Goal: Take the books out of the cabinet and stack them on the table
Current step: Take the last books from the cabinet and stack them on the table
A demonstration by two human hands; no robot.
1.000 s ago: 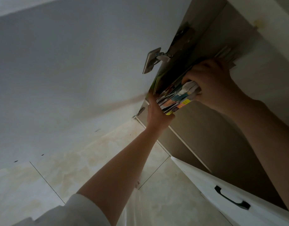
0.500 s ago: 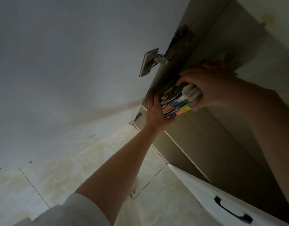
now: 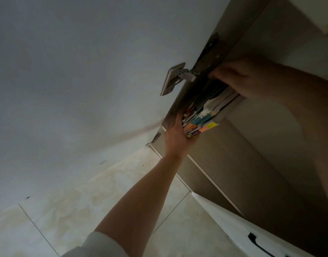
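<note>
Your left hand [image 3: 175,135] is flat against the near end of the books [image 3: 200,118], palm on the coloured spines, fingers reaching up along the side of the bundle that faces the cabinet side panel [image 3: 180,98]. It looks pressed on rather than wrapped; thumb not visible, so I can't tell whether it's a true grip.

Your right hand [image 3: 239,78] is curled over the far, upper end of the same books, fingers hooked over the top edge into the dark of the cabinet [image 3: 270,141]. It's closed onto the bundle there.

The books sit inside the cabinet, on edge as 1 tight bundle, touching the side panel. Their lower spines stick out just past the shelf edge [image 3: 211,175], over the compartment below. The count is unreadable, too dark.

Edges near the books: the metal hinge [image 3: 173,78] juts out from the side panel just beside your right fingertips, above the bundle. A 2nd, smaller hinge [image 3: 155,139] sits just beside your left wrist, below the books.

Room: the white door [image 3: 67,71] is swung wide on the hinge side of the books. Below them, a white drawer front [image 3: 242,230] with a black handle [image 3: 259,244] stands out over the tiled floor [image 3: 85,201], well apart from the books, under your right forearm.
</note>
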